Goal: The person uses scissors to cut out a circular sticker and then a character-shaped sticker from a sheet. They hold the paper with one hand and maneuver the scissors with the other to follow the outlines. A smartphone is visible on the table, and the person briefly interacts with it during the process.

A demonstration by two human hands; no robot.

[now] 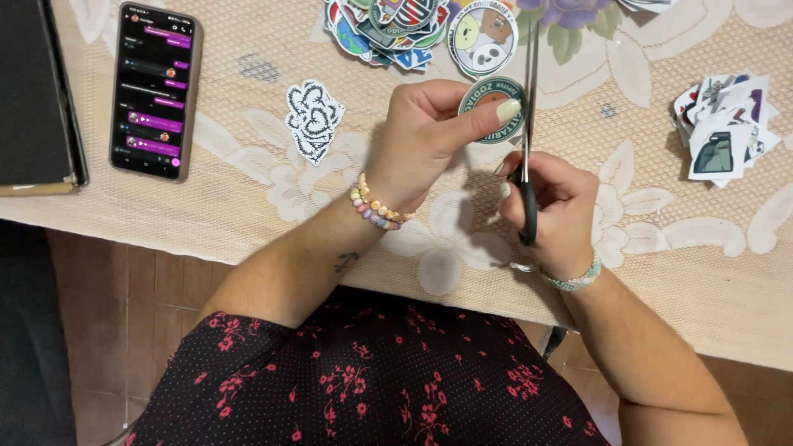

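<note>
Green-rimmed and round, the sticker [493,106] sits pinched in my left hand [425,140], thumb laid flat across its face and the other fingers curled behind it, lifted a little above the lace tablecloth [248,206]. My right hand [552,211] is closed through the black handles of the scissors [529,124], whose blades point away from me and run up along the sticker's right edge, close together as far as I can tell; whether they already bite the paper I cannot make out.

My thumb tip lies just beside the blades, so a careless squeeze could nick the nail or the skin. If the sticker turns in my pinch while the blades close, the cut could wander into the green border rather than following its outline. I judge my hold to be shallow, on one side only, so the paper may flex and fold between the blades instead of shearing.

Beyond my grip lies a pile of stickers [405,29]; a black-and-white sticker [314,120] rests to the left, and a stack of cut pieces [725,128] well off to the right. Far left, a phone [156,91] lies lit beside a dark book [33,91].
</note>
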